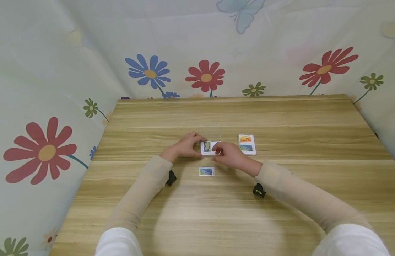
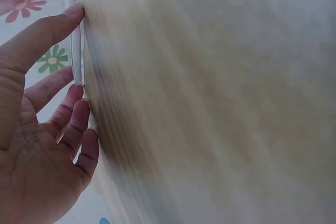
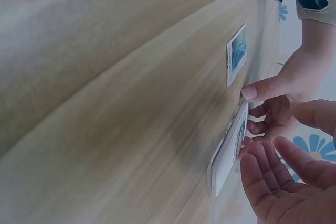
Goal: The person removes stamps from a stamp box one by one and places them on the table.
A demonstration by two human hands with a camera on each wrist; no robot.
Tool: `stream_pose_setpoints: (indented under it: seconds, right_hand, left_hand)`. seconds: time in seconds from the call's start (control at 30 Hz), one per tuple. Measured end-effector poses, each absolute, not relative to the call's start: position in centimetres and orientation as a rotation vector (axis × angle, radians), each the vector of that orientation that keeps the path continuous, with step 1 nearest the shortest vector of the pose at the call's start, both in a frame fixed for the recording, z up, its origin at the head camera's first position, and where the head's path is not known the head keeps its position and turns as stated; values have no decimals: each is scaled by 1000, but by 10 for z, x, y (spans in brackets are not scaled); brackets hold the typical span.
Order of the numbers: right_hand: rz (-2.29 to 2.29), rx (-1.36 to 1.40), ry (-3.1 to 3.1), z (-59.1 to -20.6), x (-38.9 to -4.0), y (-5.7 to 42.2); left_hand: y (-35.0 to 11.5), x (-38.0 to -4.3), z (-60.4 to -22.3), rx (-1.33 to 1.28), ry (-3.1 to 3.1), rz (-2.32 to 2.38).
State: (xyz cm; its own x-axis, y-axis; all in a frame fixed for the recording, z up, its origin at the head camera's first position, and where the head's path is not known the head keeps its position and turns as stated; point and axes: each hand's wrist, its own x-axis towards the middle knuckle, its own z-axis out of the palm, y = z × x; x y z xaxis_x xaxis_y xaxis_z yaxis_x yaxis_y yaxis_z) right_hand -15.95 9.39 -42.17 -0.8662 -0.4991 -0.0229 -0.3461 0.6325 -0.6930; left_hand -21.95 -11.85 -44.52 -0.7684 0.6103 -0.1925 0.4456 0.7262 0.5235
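Note:
A small clear plastic case (image 3: 223,167) with a white insert lies on the table, its transparent lid (image 1: 210,130) folded back behind it. One postage stamp (image 1: 206,146) shows at the left of the insert. My left hand (image 1: 184,146) holds the case at its left end, thumb on the near edge and fingertips on the far edge. Over the right end hovers my right hand (image 1: 231,155), fingers loosely bent; nothing is visible in them. A loose blue-green stamp (image 1: 206,171) lies flat just in front of the case.
To the right lies a second clear case (image 1: 251,152) holding an orange stamp (image 1: 245,139) above a blue-green one. The wooden table (image 1: 280,121) reaches back to a flower-patterned curtain (image 1: 172,39). A black strap piece (image 1: 259,191) hangs at my right wrist.

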Motion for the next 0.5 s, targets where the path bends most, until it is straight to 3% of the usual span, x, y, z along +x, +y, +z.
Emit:
stream_pose_setpoints:
  seconds: [0.5]
  right_hand:
    - [-942,-670,2817,-428,-166,82]
  left_hand:
    - [-120,-218,-445,843,2571,680]
